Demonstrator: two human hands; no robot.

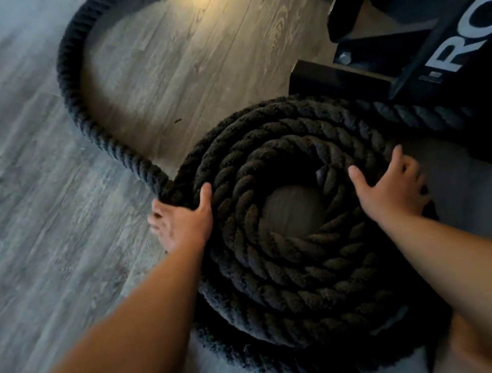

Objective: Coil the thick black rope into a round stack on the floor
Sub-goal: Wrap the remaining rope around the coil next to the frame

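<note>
A thick black twisted rope lies on the grey wood floor as a round coil [300, 268] of several turns, with a bare patch of floor in its centre. A loose length of rope [89, 114] runs from the coil's left side up and arcs to the top right. My left hand [183, 221] grips the outer turns at the coil's left edge, thumb on top and fingers down the outside. On the coil's right edge, my right hand [392, 184] grips the outer turns the same way. Both forearms reach in from below.
A black metal gym frame [444, 55] with white lettering stands at the upper right, its base bar touching the coil's far edge. A further stretch of rope [421, 114] passes under it. Wood-plank floor [27, 190] spreads to the left.
</note>
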